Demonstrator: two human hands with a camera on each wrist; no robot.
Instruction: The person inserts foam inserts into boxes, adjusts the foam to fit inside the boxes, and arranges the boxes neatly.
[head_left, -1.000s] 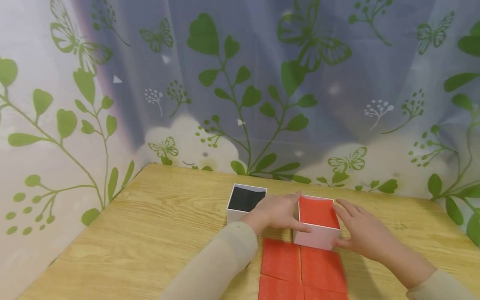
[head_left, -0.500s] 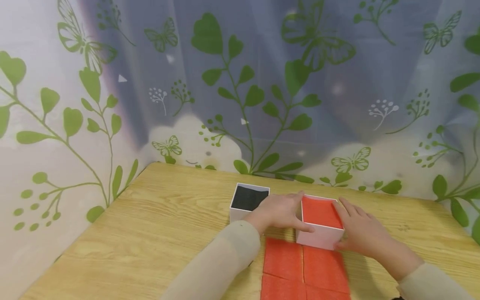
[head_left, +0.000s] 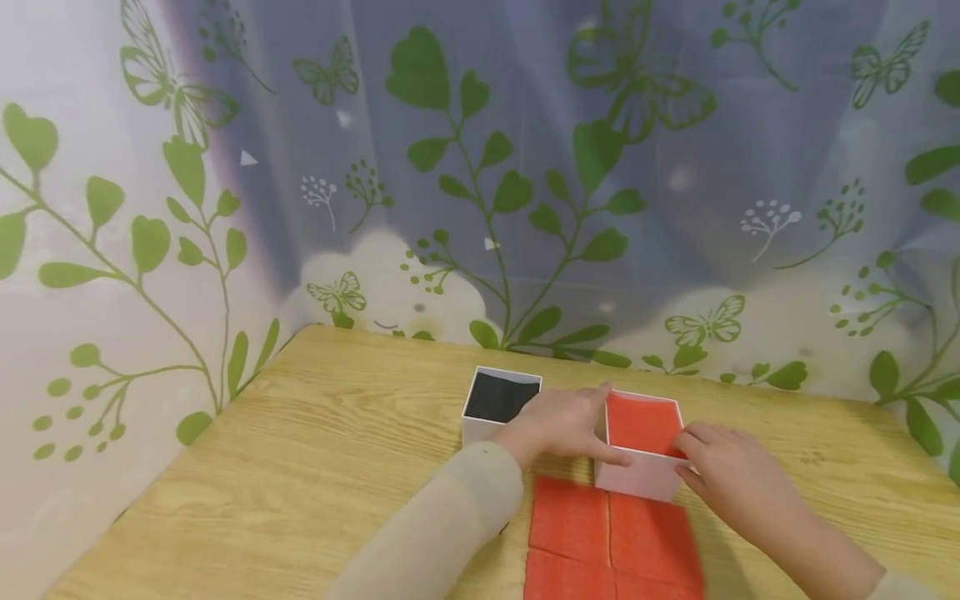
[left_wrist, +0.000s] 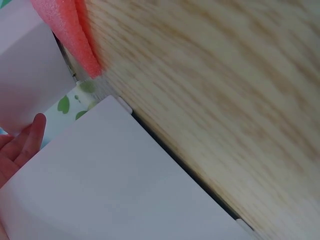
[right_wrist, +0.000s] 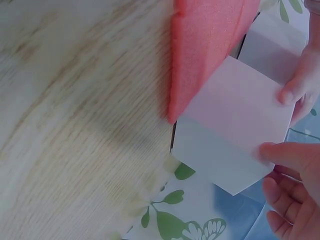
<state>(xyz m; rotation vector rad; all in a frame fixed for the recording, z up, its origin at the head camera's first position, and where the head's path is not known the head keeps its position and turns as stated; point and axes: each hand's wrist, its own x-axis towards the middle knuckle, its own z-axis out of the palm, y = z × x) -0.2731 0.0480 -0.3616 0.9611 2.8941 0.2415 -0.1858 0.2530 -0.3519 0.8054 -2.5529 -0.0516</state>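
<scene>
A white box (head_left: pixel 637 477) filled with something flat and red (head_left: pixel 645 423) stands between my two hands. My left hand (head_left: pixel 564 423) holds its left side, thumb on the front corner and fingers along the wall toward the back. In the left wrist view its fingers (left_wrist: pixel 31 142) lie against the box. My right hand (head_left: pixel 733 467) pinches the near right corner, thumb outside and fingertips over the rim at the red. In the right wrist view the thumb (right_wrist: pixel 280 152) presses the white wall. The inner fingertips are hidden there.
A second white box (head_left: pixel 482 431) with black contents (head_left: pixel 498 398) stands to the left, partly behind my left hand. Several red foam-like squares (head_left: pixel 573 521) lie joined at the front edge of the wooden table (head_left: pixel 300 467). A leaf-patterned curtain (head_left: pixel 450 208) rises behind.
My right hand has shifted from flat along the box's right side to its near corner, with its fingers bent over the rim. The left hand stays put. The view has moved slightly.
</scene>
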